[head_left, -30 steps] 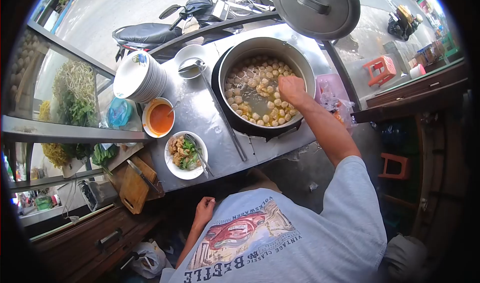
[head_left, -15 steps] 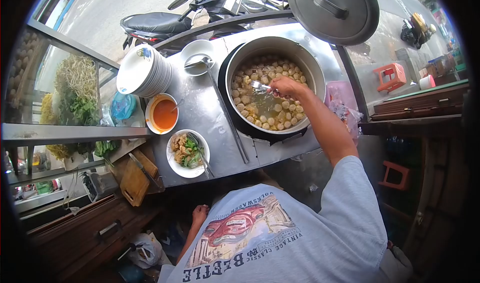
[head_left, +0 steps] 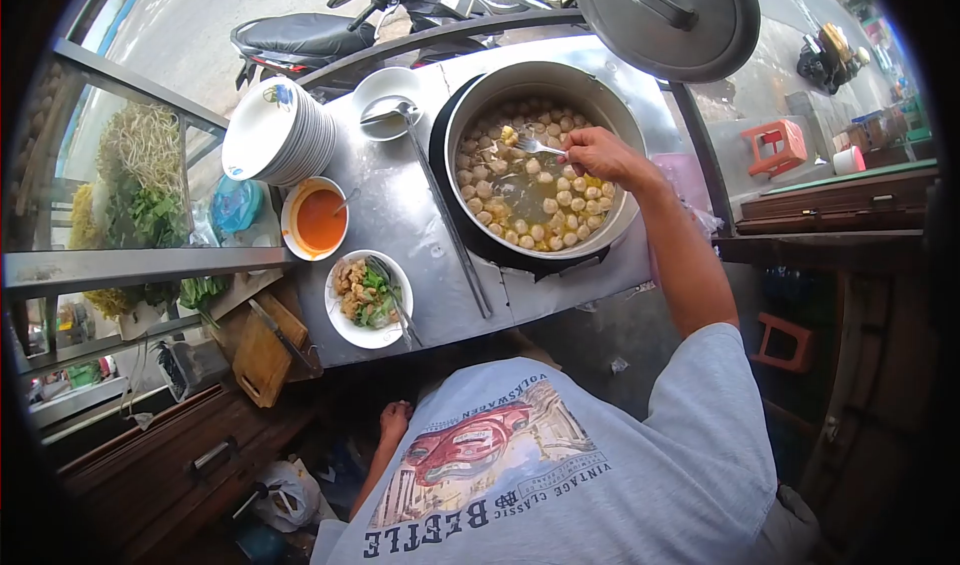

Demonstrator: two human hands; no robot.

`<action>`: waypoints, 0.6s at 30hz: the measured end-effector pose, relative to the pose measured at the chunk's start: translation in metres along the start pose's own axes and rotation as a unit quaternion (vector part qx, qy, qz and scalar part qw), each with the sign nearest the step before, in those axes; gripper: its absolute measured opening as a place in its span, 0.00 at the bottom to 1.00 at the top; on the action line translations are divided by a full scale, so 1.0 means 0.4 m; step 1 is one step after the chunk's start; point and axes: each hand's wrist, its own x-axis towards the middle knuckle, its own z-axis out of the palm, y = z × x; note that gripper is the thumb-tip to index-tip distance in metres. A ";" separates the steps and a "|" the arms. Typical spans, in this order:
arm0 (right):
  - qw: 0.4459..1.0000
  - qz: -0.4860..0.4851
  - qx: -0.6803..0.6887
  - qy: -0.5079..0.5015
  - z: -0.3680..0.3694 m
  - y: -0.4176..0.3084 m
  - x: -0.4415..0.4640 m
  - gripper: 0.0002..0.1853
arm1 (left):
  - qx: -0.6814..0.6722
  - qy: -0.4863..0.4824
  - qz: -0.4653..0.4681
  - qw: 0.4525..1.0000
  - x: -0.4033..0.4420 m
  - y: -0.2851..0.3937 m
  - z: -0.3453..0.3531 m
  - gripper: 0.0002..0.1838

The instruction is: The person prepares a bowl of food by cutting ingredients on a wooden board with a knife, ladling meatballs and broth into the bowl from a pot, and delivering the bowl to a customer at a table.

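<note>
My right hand is closed on the handle of a metal fork above a big pot. A yellowish piece is at the fork's tip. Many round meatballs float in the pot's broth. Low beside my shirt is my left hand, in shadow; how its fingers lie is unclear. On the counter, a white bowl holds greens, brown chunks and cutlery. Behind it stands a bowl of orange-red sauce with a spoon.
A long-handled ladle rests across a small white bowl. Stacked plates stand at the left, near a glass case of vegetables. A large lid is beyond the pot. A knife lies on a cutting board.
My right hand has shifted slightly right and up, and the fork now shows clearly with a yellowish piece at its tip. The view has moved slightly; my left hand stays low.
</note>
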 end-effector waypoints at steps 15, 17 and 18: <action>0.923 -0.218 -0.311 -0.059 0.484 -0.352 -0.158 0.11 | 0.032 0.057 0.010 0.998 -0.046 0.041 0.007 0.16; 0.900 -0.254 -0.353 -0.028 0.578 -0.334 -0.147 0.09 | 0.020 0.061 0.004 0.998 -0.036 -0.012 -0.008 0.16; 0.890 -0.267 -0.369 -0.004 0.608 -0.324 -0.147 0.08 | 0.015 0.063 0.001 0.998 -0.039 -0.038 -0.022 0.17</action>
